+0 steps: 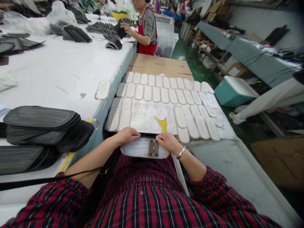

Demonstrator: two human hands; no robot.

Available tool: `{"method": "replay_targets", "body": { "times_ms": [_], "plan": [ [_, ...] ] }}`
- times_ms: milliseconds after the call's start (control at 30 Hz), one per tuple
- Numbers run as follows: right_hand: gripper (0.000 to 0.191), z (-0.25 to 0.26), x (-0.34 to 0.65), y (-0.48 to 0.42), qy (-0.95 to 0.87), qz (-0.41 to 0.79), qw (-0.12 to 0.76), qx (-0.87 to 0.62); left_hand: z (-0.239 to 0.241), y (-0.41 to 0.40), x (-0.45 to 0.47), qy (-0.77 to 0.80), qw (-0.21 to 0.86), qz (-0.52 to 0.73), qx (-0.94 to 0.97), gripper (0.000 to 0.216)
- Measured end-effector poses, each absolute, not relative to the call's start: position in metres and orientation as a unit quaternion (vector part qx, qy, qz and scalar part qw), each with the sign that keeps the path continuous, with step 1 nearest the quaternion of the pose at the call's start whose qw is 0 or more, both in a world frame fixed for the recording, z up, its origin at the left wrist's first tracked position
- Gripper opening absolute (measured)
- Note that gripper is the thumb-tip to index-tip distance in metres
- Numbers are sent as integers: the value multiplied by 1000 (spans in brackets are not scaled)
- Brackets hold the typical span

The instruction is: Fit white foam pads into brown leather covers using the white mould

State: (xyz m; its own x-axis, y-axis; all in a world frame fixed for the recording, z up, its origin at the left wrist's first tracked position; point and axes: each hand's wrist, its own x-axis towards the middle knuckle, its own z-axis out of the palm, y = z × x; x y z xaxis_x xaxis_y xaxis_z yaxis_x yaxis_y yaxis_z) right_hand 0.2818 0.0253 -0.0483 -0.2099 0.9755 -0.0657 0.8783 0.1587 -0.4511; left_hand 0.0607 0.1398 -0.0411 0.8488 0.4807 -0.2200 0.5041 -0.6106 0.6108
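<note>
Close to my body is a white, round-ended hinged board (136,149) with a metal hinge (153,148) and handwriting on it. My left hand (127,136) is closed in a pinch at its far left edge. At the far right edge, beside the hinge, my right hand (168,142) pinches as well. Whatever else may be between the fingertips is too small to make out. Beyond my hands, rows of white oval pieces (156,94) lie on a pale work board (147,117), along with a yellow forked scrap (162,123).
Stacks of dark oval pieces (42,126) lie on the white table (59,72) at left, near one white oval piece (103,89). A co-worker in a red apron (148,31) handles black pieces farther off. Cardboard (161,65) lies beyond the rows; a teal box (234,90) stands right.
</note>
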Motion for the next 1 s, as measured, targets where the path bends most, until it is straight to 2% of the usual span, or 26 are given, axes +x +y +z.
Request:
{"method": "replay_targets", "body": {
  "times_ms": [200, 267, 367, 433, 533, 633, 800, 900, 967, 1000],
  "plan": [
    [24, -48, 292, 29, -741, 282, 136, -594, -36, 140, 56, 266, 364, -40, 892, 34],
    [24, -43, 296, 21, -731, 306, 176, -584, -32, 134, 50, 252, 342, -4, 905, 39],
    [35, -30, 295, -1, -736, 258, 226, -584, -24, 113, 39, 223, 263, 86, 935, 50],
    [29, -23, 286, -18, -765, 220, 203, -571, -23, 95, 31, 190, 220, 90, 953, 42],
    [22, -22, 268, -36, -808, 176, 111, -552, -27, 76, 23, 151, 179, 36, 971, 24],
    [23, -26, 254, -39, -816, 134, 51, -560, -33, 69, 22, 159, 165, 24, 973, 24],
    [19, -25, 246, -34, -805, 125, 26, -579, -32, 70, 28, 172, 166, 22, 971, 25],
    [16, -22, 249, -32, -798, 166, 67, -576, -36, 71, 27, 171, 164, 31, 971, 25],
    [18, -25, 258, -29, -761, 227, 160, -586, -42, 71, 21, 193, 167, 73, 964, 18],
    [22, -29, 267, -27, -721, 256, 221, -605, -45, 71, 18, 214, 171, 104, 956, 25]
  ]
}}
